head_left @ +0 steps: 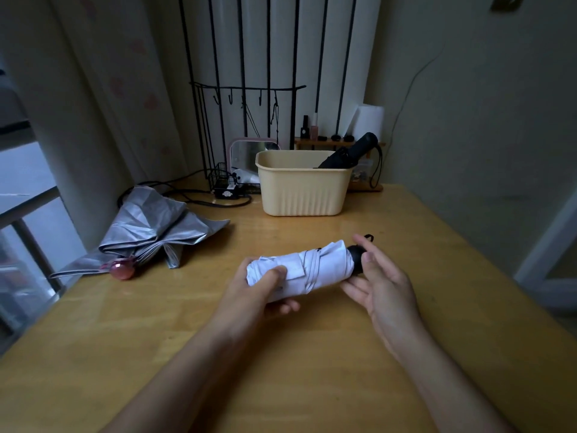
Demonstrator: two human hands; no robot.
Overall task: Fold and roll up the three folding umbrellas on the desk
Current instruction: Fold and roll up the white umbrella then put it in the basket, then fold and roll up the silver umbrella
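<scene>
- The white umbrella (pixel 301 270) lies rolled up, near the middle of the desk (pixel 125 323); its strap appears wrapped around the canopy, so this one looks all but finished.
- The left hand (pixel 265 287) is closed around the white roll's left end, thumb on top.
- The right hand (pixel 379 281) is open, fingers spread, beside the black handle at the roll's right end; whether it touches the handle I cannot tell.
- A black umbrella (pixel 348 153) stands rolled in the beige bin (pixel 301 190) at the far side, so that one counts as done.
- The silver umbrella (pixel 156 234), with its pink handle (pixel 122 270), lies loose and crumpled at the left edge: collapsed, not yet folded or rolled.
- By my reckoning two of three are handled, and the silver one is what remains.
</scene>
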